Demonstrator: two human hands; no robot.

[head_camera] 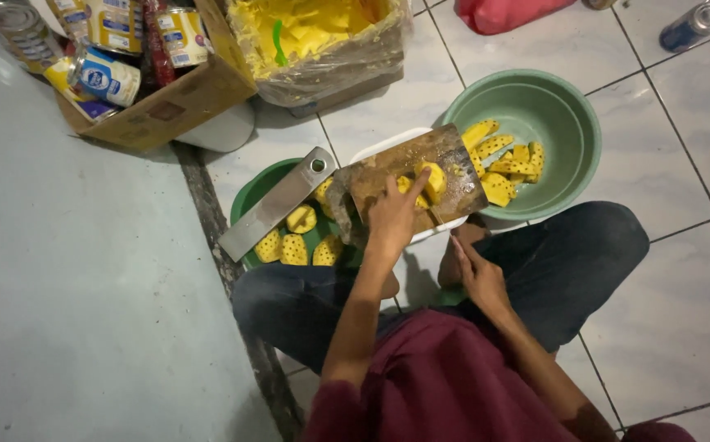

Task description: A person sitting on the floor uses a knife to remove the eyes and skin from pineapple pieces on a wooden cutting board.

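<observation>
Two hands at work: left hand [393, 214] lies open, fingers on a pineapple piece [432, 179] atop the wooden cutting board [408, 168]. Right hand [479, 274] rests loosely open w/ nothing in it (near the knee). Cut pieces sit in the green basin [572, 115].

Cardboard box [183, 102] of cans [105, 78]

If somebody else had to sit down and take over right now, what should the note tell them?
Left hand: open, fingers pressing on pineapple pieces on the wooden cutting board.
Right hand: empty, resting by the knee, holding nothing.
Board sits on a white tray, tipped toward the light green basin.
Done: cut chunks already lie in that basin.
Left: a few pieces on the board; peeled pineapple pieces wait in the dark green basin. A metal cleaver lies across its rim.
</observation>
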